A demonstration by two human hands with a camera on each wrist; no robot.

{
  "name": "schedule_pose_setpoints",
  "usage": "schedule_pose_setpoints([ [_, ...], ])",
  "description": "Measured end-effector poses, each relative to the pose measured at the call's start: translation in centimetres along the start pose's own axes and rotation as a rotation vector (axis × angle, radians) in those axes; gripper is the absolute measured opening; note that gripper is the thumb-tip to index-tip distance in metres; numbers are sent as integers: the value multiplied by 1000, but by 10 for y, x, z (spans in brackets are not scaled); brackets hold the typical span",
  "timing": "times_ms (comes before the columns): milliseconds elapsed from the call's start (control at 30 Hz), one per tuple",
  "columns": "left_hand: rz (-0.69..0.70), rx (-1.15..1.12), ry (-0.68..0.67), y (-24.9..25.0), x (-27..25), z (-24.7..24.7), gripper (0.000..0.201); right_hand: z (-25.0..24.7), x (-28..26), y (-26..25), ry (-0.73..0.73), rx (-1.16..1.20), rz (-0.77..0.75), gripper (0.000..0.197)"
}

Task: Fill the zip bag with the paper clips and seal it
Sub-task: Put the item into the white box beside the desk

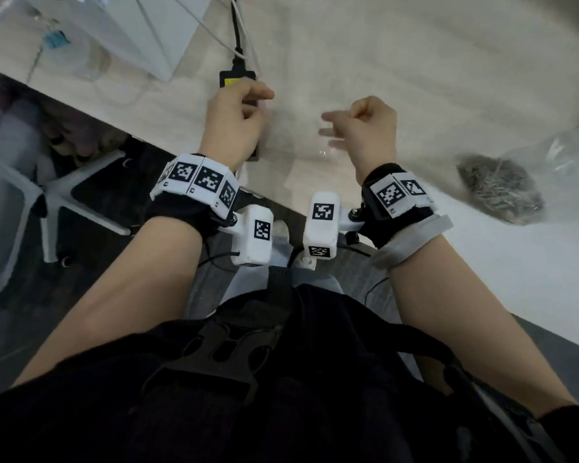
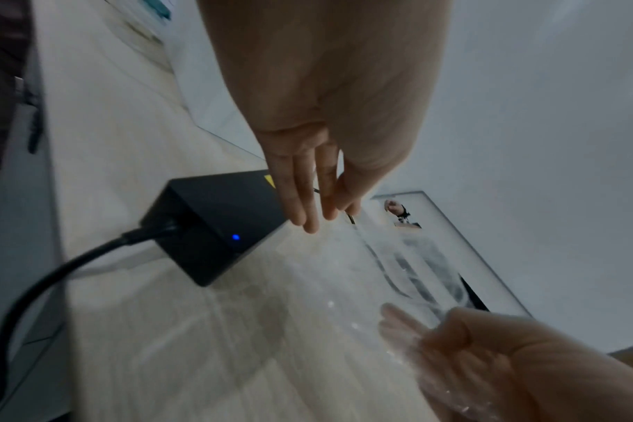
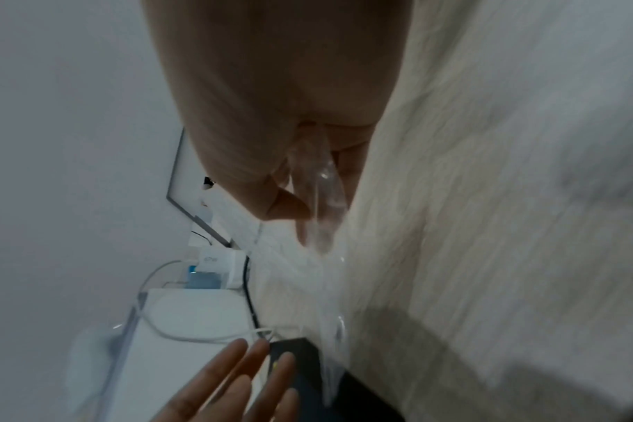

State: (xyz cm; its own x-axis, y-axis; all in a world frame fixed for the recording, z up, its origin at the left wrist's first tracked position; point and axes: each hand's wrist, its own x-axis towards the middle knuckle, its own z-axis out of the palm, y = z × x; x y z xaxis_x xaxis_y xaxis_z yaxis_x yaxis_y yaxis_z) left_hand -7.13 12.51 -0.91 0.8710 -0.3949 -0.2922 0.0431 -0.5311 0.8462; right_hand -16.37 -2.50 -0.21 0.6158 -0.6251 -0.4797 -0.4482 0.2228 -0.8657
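Observation:
The clear zip bag (image 2: 398, 271) hangs just above the pale table (image 1: 415, 78), stretched between my hands and nearly invisible in the head view. My right hand (image 3: 308, 205) pinches one edge of the zip bag (image 3: 326, 217) between thumb and curled fingers; the right hand (image 1: 331, 128) is at the table's middle. My left hand (image 2: 326, 217) has straight fingers by the bag's other edge, above a black power adapter; whether it touches the bag is unclear. A grey pile of paper clips (image 1: 500, 188) lies on the table well to the right of both hands.
The black power adapter (image 2: 214, 222) with a cable and a blue light sits under my left hand (image 1: 261, 98). White boxes and cables (image 1: 141, 28) stand at the back left. Crumpled clear plastic (image 1: 562, 148) lies beside the clips. A chair (image 1: 7, 212) stands left of the table edge.

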Motion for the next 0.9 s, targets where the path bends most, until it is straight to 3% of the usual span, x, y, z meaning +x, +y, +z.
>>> schedule_pose_setpoints([
  [100,-7,-47,121,-7,-20,-13,31,5,-22,-9,35,102,-167,34],
  [233,-34,-39,322,-25,-42,-34,32,20,-45,-21,-56,133,-302,45],
  [433,-207,-20,493,-76,-66,-70,34,56,-53,-6,-122,26,-253,64],
  [567,-327,-34,494,-110,-71,-89,35,84,-49,7,-163,-9,-163,39],
  [700,-378,-46,435,-134,-60,-102,35,109,-42,22,-114,-5,-31,28],
  [900,-397,-48,384,-156,-23,-115,42,137,-32,25,-34,49,-42,14],
])
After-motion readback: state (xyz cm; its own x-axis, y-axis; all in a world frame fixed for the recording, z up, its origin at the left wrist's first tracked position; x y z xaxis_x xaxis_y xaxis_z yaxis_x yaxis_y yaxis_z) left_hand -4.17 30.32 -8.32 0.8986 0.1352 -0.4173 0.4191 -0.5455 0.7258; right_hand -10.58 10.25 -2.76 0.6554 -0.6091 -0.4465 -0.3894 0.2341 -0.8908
